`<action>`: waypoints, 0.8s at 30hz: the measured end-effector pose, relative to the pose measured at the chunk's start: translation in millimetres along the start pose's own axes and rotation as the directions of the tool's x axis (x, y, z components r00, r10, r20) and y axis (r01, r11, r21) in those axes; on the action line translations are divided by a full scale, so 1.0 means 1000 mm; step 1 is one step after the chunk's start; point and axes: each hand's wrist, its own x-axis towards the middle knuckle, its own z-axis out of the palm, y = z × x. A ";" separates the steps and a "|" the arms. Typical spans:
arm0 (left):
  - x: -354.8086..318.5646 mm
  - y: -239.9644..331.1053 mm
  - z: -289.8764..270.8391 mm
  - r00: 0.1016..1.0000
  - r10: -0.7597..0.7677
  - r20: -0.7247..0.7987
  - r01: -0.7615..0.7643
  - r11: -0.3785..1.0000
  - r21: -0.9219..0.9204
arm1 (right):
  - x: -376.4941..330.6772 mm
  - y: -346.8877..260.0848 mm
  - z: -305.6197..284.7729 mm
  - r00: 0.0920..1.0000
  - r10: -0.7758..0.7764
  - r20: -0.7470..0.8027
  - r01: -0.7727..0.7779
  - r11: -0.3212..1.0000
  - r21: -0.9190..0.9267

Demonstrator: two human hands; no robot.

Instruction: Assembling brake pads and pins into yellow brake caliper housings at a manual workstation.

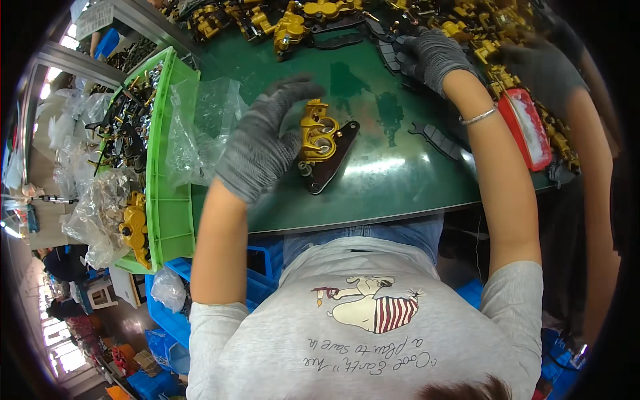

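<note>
A gold brake caliper (319, 137) with two round bores facing up lies on the green table, attached to or resting on a dark bracket plate (331, 167). Beside its left edge is my left hand (263, 143) in a grey striped glove, fingers stretched and thumb apart, the fingertips blurred. At the far side of the table my right hand (437, 59), gloved alike, curls its fingers onto a dark brake pad (389, 57); its fingertips are partly hidden. Another dark brake pad (437, 141) lies by my right forearm.
Many gold calipers (290, 30) line the table's far side. On the left stands a green crate (170, 200) with metal parts; a clear plastic bag (203, 127) lies beside it. A red container (525, 130) sits at right, near a co-worker's blurred gloved hand (550, 77).
</note>
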 end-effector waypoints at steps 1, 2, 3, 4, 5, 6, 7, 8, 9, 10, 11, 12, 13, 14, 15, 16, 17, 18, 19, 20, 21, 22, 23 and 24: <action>-0.008 0.003 0.010 0.984 -0.058 -0.171 0.050 0.997 -0.054 | 0.001 0.000 -0.004 1.000 -0.024 0.010 0.024 0.999 -0.049; -0.014 0.006 0.019 0.936 -0.121 -0.332 0.087 0.990 -0.115 | 0.003 0.000 -0.006 0.999 -0.045 0.021 0.047 0.994 -0.098; -0.018 0.008 0.031 0.935 -0.122 -0.333 0.088 0.989 -0.117 | 0.002 0.002 -0.004 0.999 -0.046 0.022 0.048 0.994 -0.100; -0.025 0.011 0.046 0.913 -0.216 -0.347 0.133 0.959 -0.249 | 0.001 0.006 0.001 0.981 -0.106 -0.160 0.126 0.984 0.123; -0.030 0.012 0.061 0.887 -0.310 -0.342 0.170 0.909 -0.381 | -0.002 0.010 0.006 0.935 -0.115 -0.336 0.228 0.919 0.322; -0.033 0.013 0.068 0.857 -0.401 -0.323 0.201 0.838 -0.507 | -0.005 0.012 0.010 0.864 -0.077 -0.498 0.350 0.802 0.484; -0.036 0.010 0.068 0.851 -0.415 -0.321 0.212 0.832 -0.513 | -0.015 -0.001 0.000 0.869 -0.085 -0.487 0.352 0.798 0.489; -0.037 0.008 0.065 0.864 -0.402 -0.302 0.204 0.829 -0.520 | -0.032 -0.023 -0.024 0.927 0.099 -0.362 0.266 0.507 0.820; -0.038 0.005 0.061 0.879 -0.386 -0.279 0.196 0.828 -0.525 | -0.047 -0.038 -0.038 0.963 0.218 -0.158 0.137 0.108 0.985; -0.039 0.002 0.056 0.894 -0.369 -0.256 0.189 0.826 -0.531 | -0.056 -0.042 -0.038 0.967 0.208 -0.149 0.130 0.104 0.986; -0.039 0.000 0.050 0.891 -0.376 -0.254 0.195 0.822 -0.535 | -0.064 -0.044 -0.037 0.978 0.187 -0.088 0.086 0.021 0.996; -0.038 -0.001 0.040 0.923 -0.361 -0.135 0.238 0.809 -0.537 | -0.071 -0.044 -0.036 0.987 0.161 -0.028 0.039 -0.064 0.997; -0.038 -0.002 0.031 0.940 -0.342 -0.014 0.282 0.797 -0.534 | -0.077 -0.044 -0.035 0.991 0.130 0.030 -0.011 -0.147 0.989; -0.040 -0.002 0.026 0.942 -0.317 0.110 0.325 0.785 -0.527 | -0.086 -0.043 -0.034 0.991 0.128 0.040 -0.021 -0.150 0.988; -0.042 -0.001 0.022 0.939 -0.324 0.116 0.334 0.780 -0.529 | -0.094 -0.039 -0.032 0.985 -0.095 0.148 -0.172 -0.362 0.916; -0.045 -0.001 0.020 0.942 -0.323 0.091 0.323 0.798 -0.509 | -0.102 -0.037 -0.031 0.925 -0.327 0.196 -0.349 -0.518 0.781; -0.046 0.001 0.017 0.945 -0.320 0.066 0.311 0.817 -0.486 | -0.111 -0.037 -0.032 0.820 -0.544 0.177 -0.529 -0.603 0.597; -0.048 0.001 0.016 0.948 -0.316 0.042 0.299 0.835 -0.461 | -0.120 -0.042 -0.034 0.819 -0.544 0.183 -0.534 -0.605 0.591; -0.051 -0.001 0.019 0.947 -0.318 0.049 0.304 0.833 -0.462 | -0.131 -0.048 -0.034 0.857 -0.465 0.223 -0.462 -0.501 0.732; -0.057 -0.004 0.027 0.947 -0.318 -0.052 0.255 0.838 -0.482 | -0.141 -0.054 -0.034 0.893 -0.378 0.246 -0.388 -0.368 0.845; -0.062 -0.007 0.035 0.936 -0.317 -0.153 0.204 0.844 -0.496 | -0.146 -0.058 -0.033 0.925 -0.287 0.249 -0.314 -0.212 0.925; -0.066 -0.008 0.041 0.915 -0.315 -0.253 0.152 0.849 -0.506 | -0.149 -0.059 -0.035 0.924 -0.285 0.254 -0.319 -0.212 0.923; -0.068 -0.009 0.043 0.915 -0.317 -0.248 0.155 0.847 -0.509 | -0.151 -0.059 -0.040 0.896 -0.306 0.323 -0.393 -0.205 0.896; -0.070 -0.011 0.045 0.922 -0.295 -0.250 0.140 0.856 -0.497 | -0.152 -0.059 -0.044 0.862 -0.327 0.388 -0.464 -0.196 0.864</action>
